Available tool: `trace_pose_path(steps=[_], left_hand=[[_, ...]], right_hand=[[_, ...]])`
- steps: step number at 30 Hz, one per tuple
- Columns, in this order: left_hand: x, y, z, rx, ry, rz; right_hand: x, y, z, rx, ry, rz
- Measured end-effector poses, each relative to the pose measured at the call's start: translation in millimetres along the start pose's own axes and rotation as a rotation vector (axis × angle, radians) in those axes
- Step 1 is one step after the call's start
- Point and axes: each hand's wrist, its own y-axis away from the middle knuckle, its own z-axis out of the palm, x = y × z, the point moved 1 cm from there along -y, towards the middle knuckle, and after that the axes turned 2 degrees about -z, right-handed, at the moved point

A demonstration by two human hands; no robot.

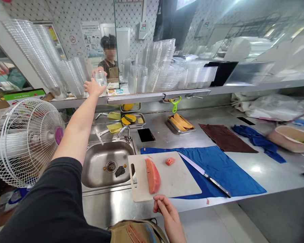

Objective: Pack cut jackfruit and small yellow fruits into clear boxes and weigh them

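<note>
Cutting board [179, 184] near the front edge of your counter [253, 165], right of sink [95, 168]. Fruit wedge [153, 177] left of board center, chunk [170, 161] toward back edge. Knife [204, 174] on cloth [236, 177], beside board's right edge.

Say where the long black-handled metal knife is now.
In the head view, right of centre, the knife lies on the blue cloth, just right of the pale rectangular cutting board.

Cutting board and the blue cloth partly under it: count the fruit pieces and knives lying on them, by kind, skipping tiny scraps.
Red fruit pieces on the cutting board: 2
Knife on the blue cloth: 1
Total: 3
</note>
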Motion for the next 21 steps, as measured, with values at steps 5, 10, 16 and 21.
trace_pose_path(steps=[5,10,16,21], left_hand=[[-1,9,-0.3,0.026,0.037,0.013],[-2,22,-0.3,0.079,0.049,0.016],[0,33,2.7,0.141,-0.046,0.039],[0,39,4.2,0.090,-0.002,0.108]], right_hand=[[-3,-12,-20,0.025,0.025,-0.024],[-4,-20,-29,0.016,0.024,-0.033],[-8,-29,-50,-0.005,0.063,-0.046],[-8,-40,-70,-0.051,0.073,-0.048]])
